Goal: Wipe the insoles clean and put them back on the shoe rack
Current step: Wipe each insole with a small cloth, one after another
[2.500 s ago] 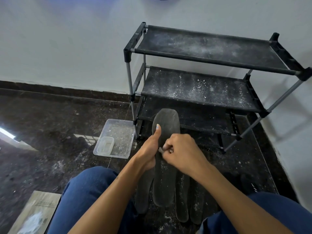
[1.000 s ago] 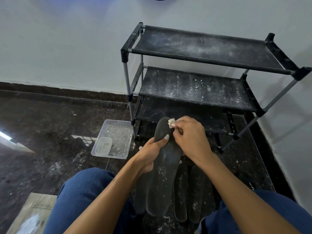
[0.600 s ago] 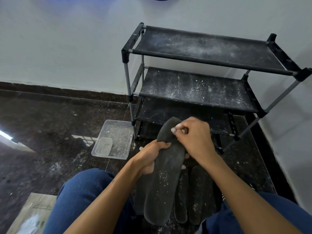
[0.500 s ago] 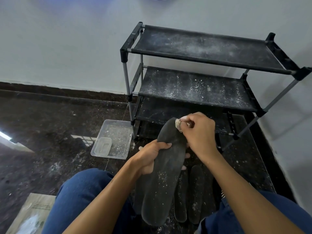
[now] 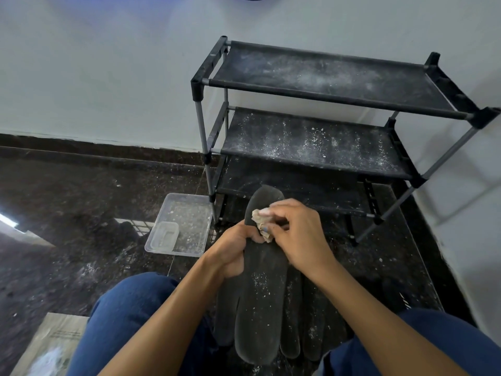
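A: What was the room like?
B: A dark speckled stone floor (image 5: 67, 207) met a white wall (image 5: 95, 63). A black three-tier shoe rack (image 5: 311, 142), dusted white, stood against it, and a clear plastic tray (image 5: 187, 221) lay beside it.

A: And the insole?
B: The long dark grey insole (image 5: 260, 294) was gripped at its edge by the left hand (image 5: 233, 251), above other insoles (image 5: 303, 321) on the floor. The right hand (image 5: 298, 234) pinched a crumpled beige wipe (image 5: 260, 221) against its toe end.
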A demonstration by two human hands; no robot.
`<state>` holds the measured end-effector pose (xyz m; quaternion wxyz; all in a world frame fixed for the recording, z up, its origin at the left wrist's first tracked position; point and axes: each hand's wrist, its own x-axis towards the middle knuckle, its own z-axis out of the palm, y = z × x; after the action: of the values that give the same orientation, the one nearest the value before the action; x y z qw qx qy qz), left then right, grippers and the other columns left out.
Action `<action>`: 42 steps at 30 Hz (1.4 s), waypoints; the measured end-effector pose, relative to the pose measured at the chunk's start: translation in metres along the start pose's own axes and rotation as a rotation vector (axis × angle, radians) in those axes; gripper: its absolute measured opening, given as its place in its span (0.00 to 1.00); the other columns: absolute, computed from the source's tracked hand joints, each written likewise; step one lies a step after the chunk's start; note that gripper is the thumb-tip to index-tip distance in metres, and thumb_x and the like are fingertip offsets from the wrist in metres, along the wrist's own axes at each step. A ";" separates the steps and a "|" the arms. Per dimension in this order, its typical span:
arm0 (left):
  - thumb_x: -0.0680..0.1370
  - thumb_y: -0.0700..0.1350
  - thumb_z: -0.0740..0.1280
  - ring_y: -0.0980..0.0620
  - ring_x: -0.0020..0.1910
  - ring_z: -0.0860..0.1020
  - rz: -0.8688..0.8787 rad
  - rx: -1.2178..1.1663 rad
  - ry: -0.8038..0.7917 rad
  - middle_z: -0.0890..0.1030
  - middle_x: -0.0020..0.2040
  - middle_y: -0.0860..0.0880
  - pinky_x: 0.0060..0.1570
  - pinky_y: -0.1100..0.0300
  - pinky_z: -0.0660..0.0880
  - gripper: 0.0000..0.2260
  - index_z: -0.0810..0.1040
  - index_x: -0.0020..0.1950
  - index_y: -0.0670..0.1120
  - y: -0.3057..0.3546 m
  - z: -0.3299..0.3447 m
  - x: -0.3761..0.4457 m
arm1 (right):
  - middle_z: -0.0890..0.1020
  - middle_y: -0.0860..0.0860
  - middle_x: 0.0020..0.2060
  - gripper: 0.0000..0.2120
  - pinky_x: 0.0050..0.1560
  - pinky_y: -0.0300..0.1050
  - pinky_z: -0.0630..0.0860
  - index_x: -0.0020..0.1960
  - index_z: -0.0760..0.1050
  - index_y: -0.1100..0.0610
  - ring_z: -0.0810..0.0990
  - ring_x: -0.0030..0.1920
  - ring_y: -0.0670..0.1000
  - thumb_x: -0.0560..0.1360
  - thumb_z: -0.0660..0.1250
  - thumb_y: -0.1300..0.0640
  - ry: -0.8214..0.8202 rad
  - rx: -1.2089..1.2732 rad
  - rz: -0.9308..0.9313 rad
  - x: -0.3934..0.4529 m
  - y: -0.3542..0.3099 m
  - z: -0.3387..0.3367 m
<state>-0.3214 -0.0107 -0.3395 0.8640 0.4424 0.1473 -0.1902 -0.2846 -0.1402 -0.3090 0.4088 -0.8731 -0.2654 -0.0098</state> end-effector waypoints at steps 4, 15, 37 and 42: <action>0.70 0.26 0.49 0.47 0.31 0.80 -0.020 -0.004 0.020 0.79 0.33 0.42 0.30 0.58 0.77 0.16 0.74 0.45 0.37 -0.002 0.002 0.000 | 0.82 0.48 0.46 0.10 0.49 0.37 0.76 0.48 0.83 0.55 0.79 0.46 0.44 0.68 0.71 0.64 -0.036 -0.052 -0.038 -0.005 -0.002 0.007; 0.71 0.27 0.48 0.30 0.51 0.78 -0.073 -0.102 -0.193 0.80 0.52 0.33 0.53 0.30 0.72 0.24 0.70 0.63 0.38 -0.006 0.008 -0.002 | 0.82 0.50 0.41 0.08 0.44 0.34 0.76 0.43 0.84 0.57 0.80 0.39 0.45 0.67 0.70 0.67 0.260 -0.103 0.029 0.017 0.014 -0.013; 0.70 0.25 0.48 0.32 0.43 0.80 -0.097 -0.061 -0.202 0.80 0.45 0.32 0.46 0.34 0.77 0.26 0.70 0.63 0.42 -0.008 0.007 0.000 | 0.79 0.51 0.44 0.05 0.47 0.30 0.66 0.45 0.82 0.60 0.73 0.45 0.44 0.73 0.67 0.63 0.012 -0.159 -0.160 0.006 0.003 -0.004; 0.71 0.27 0.48 0.30 0.61 0.74 -0.078 -0.154 -0.292 0.73 0.66 0.34 0.54 0.27 0.69 0.30 0.67 0.70 0.45 -0.011 0.004 0.002 | 0.79 0.55 0.41 0.07 0.37 0.41 0.74 0.43 0.81 0.62 0.78 0.38 0.51 0.75 0.66 0.60 0.173 -0.452 0.098 0.018 0.028 -0.030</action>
<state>-0.3248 -0.0202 -0.3462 0.8996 0.3363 0.0513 -0.2738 -0.2500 -0.1684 -0.3041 0.2243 -0.9501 -0.1777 -0.1239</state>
